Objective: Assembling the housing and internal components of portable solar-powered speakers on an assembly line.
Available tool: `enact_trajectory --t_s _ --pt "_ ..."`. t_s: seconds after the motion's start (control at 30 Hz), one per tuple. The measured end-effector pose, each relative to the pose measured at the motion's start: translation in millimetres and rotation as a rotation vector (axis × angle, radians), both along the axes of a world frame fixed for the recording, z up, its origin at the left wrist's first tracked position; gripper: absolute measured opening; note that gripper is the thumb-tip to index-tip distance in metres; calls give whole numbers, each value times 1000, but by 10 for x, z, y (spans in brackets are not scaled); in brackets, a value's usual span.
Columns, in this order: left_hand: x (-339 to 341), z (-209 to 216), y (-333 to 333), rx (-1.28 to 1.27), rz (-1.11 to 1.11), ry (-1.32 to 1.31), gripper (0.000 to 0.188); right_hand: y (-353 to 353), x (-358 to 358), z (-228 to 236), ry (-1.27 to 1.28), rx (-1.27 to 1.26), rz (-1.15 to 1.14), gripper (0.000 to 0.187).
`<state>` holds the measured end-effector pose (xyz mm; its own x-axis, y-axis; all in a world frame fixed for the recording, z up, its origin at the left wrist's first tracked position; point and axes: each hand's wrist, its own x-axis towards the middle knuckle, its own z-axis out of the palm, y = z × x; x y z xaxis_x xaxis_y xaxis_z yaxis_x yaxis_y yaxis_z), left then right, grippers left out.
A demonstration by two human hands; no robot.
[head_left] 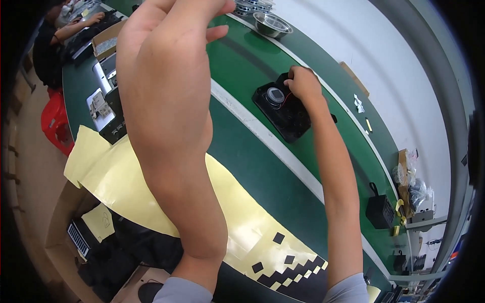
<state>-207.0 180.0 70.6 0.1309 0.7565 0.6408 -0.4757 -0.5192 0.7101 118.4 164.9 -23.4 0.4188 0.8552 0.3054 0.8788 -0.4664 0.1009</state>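
Speaker case [294, 121]: black, shallow, insides exposed; lies on the green bench [252, 161], beneath the right fingers and nearer the body.
Yellow sheet [121, 177]: well to the left of the right fingers and nearer the body; black patches mark its right end.
Left hand [179, 25]: raised near the camera, partly cut off above; two fingertips show apart, but whether anything is held cannot be told.
Metal bowl [273, 28]: to the right of the left fingers.
Round speaker [275, 95]: in the case, just left of and below the right fingertips.
Red wire [289, 96]: just below the right fingertips.
Right hand [304, 83]: fingers curled closely at the case's far edge; whether they grip something is hidden.
Black box [380, 211]: strapped, well to the right of the right fingers.
Step in hand: apparently work at the case's far edge.
Next move: probably calls for steady right fingers, clear of the wire.
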Motion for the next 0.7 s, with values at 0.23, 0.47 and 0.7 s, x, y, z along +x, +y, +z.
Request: enact_trajectory --t_s 0.23,0.47,0.7 --pt "-113 -105 117 39 20 37 33 -55 256 -124 312 -311 -1 44" --pt "-199 -200 191 81 29 84 35 -60 263 -117 343 -488 -14 48" --pt "-282 -210 214 129 25 79 38 -259 293 -172 222 -392 -60 39"
